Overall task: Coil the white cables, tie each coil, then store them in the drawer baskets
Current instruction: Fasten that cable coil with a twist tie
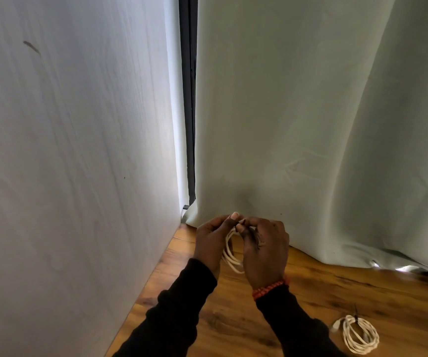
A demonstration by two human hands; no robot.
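One wooden floor [310,300], pale curtain [310,124].

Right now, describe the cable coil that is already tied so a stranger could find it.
Start at the wooden floor below the pale curtain, then look to the bottom right. The tied white coil lies there alone, bound by a dark tie, unlike the loose coil held up between both hands.

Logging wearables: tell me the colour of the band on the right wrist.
Orange-red: a beaded or braided wristband above the black sleeve, shown in the head view.

A tied coil [359,336] lies on the floor [310,305], right of both hands' cable [229,253].
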